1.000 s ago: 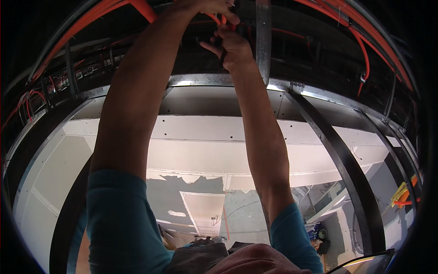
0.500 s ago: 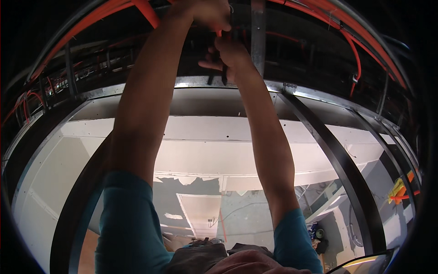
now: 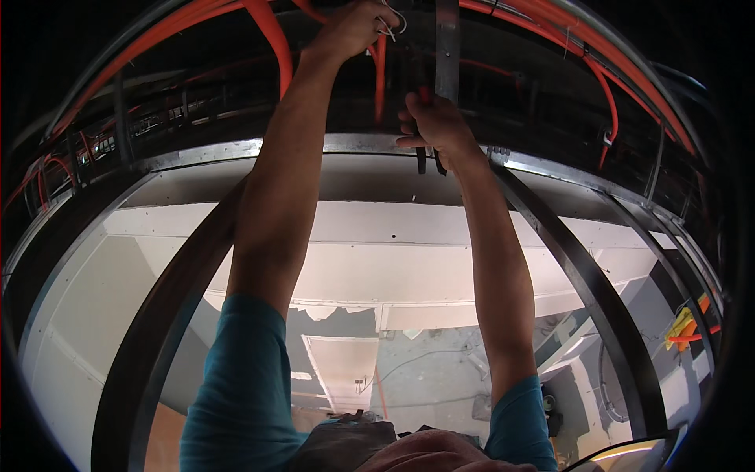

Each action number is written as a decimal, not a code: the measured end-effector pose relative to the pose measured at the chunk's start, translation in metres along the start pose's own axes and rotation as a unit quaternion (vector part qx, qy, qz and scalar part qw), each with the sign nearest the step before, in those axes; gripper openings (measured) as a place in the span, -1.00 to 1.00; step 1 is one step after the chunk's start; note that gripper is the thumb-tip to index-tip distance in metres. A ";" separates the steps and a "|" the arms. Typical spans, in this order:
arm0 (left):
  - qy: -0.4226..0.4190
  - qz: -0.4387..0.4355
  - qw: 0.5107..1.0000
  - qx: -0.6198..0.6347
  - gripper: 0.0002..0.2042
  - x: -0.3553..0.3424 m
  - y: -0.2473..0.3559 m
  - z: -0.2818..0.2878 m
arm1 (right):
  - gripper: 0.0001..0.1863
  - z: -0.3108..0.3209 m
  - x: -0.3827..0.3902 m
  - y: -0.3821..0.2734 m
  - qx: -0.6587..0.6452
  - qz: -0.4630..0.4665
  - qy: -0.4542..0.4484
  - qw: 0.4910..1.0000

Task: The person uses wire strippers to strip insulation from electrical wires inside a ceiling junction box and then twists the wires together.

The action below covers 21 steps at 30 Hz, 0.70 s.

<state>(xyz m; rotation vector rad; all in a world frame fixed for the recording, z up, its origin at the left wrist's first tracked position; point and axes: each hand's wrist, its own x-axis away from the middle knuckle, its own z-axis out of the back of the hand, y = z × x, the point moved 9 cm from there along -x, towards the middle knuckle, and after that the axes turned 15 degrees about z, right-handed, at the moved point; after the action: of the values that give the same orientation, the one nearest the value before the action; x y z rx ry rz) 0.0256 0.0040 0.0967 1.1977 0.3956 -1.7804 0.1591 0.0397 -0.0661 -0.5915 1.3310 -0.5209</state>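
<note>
Both of my arms reach up into the dark space above a metal frame. My left hand (image 3: 355,30), at the top, is closed with its fingers pinching a thin white wire (image 3: 390,28) that curls in a small loop. An orange conduit (image 3: 381,82) hangs just below that hand. Lower and to the right, my right hand (image 3: 442,126) grips a pair of pliers (image 3: 421,160); their dark handles point down and a red part shows above the fist. The jaws are lost in the dark. My right hand is close to an upright metal strut (image 3: 447,55).
Bundled orange conduits (image 3: 550,17) run along the top, and another orange conduit (image 3: 271,39) bends down at left. A metal rail (image 3: 354,144) crosses below the hands. Dark metal studs (image 3: 582,267) curve down on both sides. A yellow-orange cloth (image 3: 683,326) hangs far right.
My right hand has moved right and down with the pliers, away from my left hand. My left hand has shifted slightly, and the white wire now shows at its fingers.
</note>
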 end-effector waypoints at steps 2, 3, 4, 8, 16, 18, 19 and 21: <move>0.019 -0.011 1.000 0.001 -0.81 -0.002 -0.003 -0.001 | -0.60 0.001 -0.002 0.003 0.015 -0.017 0.003 1.000; 0.027 -0.024 0.999 0.023 -0.80 -0.003 -0.006 -0.001 | -0.60 0.000 -0.003 0.004 0.013 -0.017 0.002 1.000; 0.035 -0.036 0.998 0.046 -0.80 -0.005 -0.008 0.000 | -0.60 -0.003 -0.005 0.004 0.009 -0.014 -0.008 1.000; 0.028 -0.055 0.996 0.061 -0.78 -0.011 -0.013 -0.003 | -0.59 -0.010 -0.010 0.003 0.008 -0.013 -0.024 1.000; -0.001 -0.014 0.993 0.116 -0.78 -0.009 -0.013 -0.006 | -0.58 -0.010 -0.007 0.002 0.013 0.005 -0.019 1.000; -0.004 -0.006 0.993 0.115 -0.79 -0.009 -0.011 -0.006 | -0.58 -0.009 -0.007 0.005 0.015 0.002 -0.018 1.000; -0.007 0.002 0.993 0.114 -0.79 -0.008 -0.011 -0.007 | -0.58 -0.008 -0.006 0.007 0.009 0.005 -0.014 1.000; -0.001 -0.004 0.994 0.107 -0.79 -0.011 -0.017 -0.004 | -0.58 -0.013 -0.006 0.003 -0.001 0.010 -0.015 1.000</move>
<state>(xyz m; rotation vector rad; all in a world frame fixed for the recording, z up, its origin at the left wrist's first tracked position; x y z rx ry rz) 0.0152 0.0215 0.1008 1.3434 0.2128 -1.8672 0.1450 0.0446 -0.0648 -0.5850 1.3089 -0.4919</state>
